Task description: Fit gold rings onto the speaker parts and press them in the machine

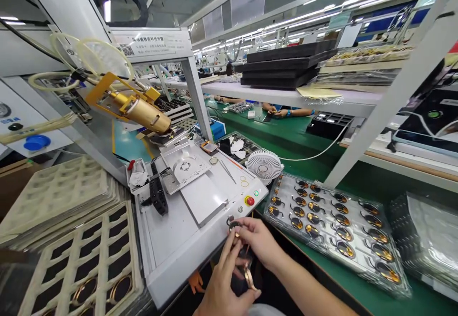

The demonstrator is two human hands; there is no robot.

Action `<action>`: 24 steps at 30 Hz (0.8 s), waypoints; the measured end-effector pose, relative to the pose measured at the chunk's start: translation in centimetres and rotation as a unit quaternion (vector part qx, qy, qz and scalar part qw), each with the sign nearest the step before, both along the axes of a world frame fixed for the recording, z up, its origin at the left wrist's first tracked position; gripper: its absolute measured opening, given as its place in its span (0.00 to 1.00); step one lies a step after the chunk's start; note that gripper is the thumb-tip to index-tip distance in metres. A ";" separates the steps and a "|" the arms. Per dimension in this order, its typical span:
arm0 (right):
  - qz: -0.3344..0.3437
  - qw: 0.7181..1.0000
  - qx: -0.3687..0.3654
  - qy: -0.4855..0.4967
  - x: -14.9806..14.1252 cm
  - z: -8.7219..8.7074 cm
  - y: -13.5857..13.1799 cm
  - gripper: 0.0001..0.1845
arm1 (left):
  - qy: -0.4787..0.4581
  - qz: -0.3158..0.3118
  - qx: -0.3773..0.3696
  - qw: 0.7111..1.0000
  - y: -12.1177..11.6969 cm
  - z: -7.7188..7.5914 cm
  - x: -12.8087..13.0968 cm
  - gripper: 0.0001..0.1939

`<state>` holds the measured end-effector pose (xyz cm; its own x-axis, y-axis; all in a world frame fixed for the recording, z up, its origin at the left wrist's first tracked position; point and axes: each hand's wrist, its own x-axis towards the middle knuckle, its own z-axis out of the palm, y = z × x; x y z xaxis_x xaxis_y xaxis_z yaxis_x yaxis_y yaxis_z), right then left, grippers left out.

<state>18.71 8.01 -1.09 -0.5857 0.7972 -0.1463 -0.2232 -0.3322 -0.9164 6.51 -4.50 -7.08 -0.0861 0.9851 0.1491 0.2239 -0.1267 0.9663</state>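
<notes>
One dark disc (234,224): right fingers (249,223) pinch it; left fingers (226,251) seemingly hold one gold ring (248,276).

My left hand (223,278) and right hand (259,239) are close together just off the worktop's (164,247) front edge, with a gold-rimmed piece (249,279) taking up room between my left thumb and fingers. I have bare surface from the left front corner to the white plate (203,199). Behind that, the black block (158,194) and metal fixture (186,167) block me. Near the right front corner, I must clear the red button (250,201); the fan (265,165) and filled tray (331,232) crowd beyond.
</notes>
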 end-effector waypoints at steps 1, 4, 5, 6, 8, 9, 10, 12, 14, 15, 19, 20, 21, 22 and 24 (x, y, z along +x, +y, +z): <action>0.010 1.000 -0.014 0.011 0.4 0.4 0.2 0.27 | -0.017 -0.002 0.008 1.000 -0.1 0.6 0.0 0.48; 0.024 1.000 -0.003 0.007 1.5 0.9 0.4 0.25 | -0.065 0.007 0.008 0.998 -0.4 2.2 0.0 0.46; 0.023 1.000 0.010 -0.006 1.7 0.9 0.3 0.25 | -0.072 0.007 0.008 0.997 -0.5 2.5 0.0 0.45; 0.020 0.999 0.023 -0.020 1.7 0.8 0.2 0.24 | -0.073 0.000 0.010 0.997 -0.6 2.6 -0.1 0.45; 0.016 0.998 0.044 -0.045 1.7 0.4 0.0 0.23 | -0.057 -0.015 0.021 0.998 -0.8 2.5 -0.3 0.47; 0.019 0.997 0.050 -0.052 1.6 0.2 -0.1 0.23 | -0.046 -0.019 0.027 0.998 -0.9 2.3 -0.4 0.48; 0.026 0.997 0.052 -0.056 1.6 0.0 -0.1 0.23 | -0.032 -0.020 0.032 0.999 -1.0 2.1 -0.5 0.49; 0.043 0.996 0.055 -0.061 1.5 -0.1 0.0 0.23 | -0.001 -0.019 0.042 0.999 -1.2 1.9 -0.8 0.49; 0.064 0.995 0.054 -0.062 1.6 0.1 0.1 0.23 | 0.035 -0.019 0.050 0.998 -1.2 2.1 -1.2 0.48; 0.075 0.994 0.050 -0.060 1.8 0.3 0.2 0.24 | 0.058 -0.021 0.052 0.997 -1.2 2.4 -1.4 0.46; 0.104 0.993 0.024 -0.040 2.4 1.2 0.2 0.25 | 0.152 -0.037 0.062 0.986 -0.7 4.3 -2.5 0.38; 0.103 0.994 0.020 -0.039 2.5 1.4 0.1 0.25 | 0.162 -0.045 0.064 0.984 -0.5 4.7 -2.7 0.36; 0.099 0.994 0.018 -0.039 2.5 1.5 0.0 0.25 | 0.162 -0.054 0.064 0.983 -0.4 5.0 -3.0 0.34; 0.093 0.995 0.016 -0.041 2.6 1.6 -0.1 0.25 | 0.156 -0.063 0.063 0.984 -0.2 5.2 -3.2 0.33; 0.079 0.996 0.014 -0.046 2.6 1.7 -0.4 0.25 | 0.127 -0.070 0.060 0.988 -0.2 5.3 -3.4 0.32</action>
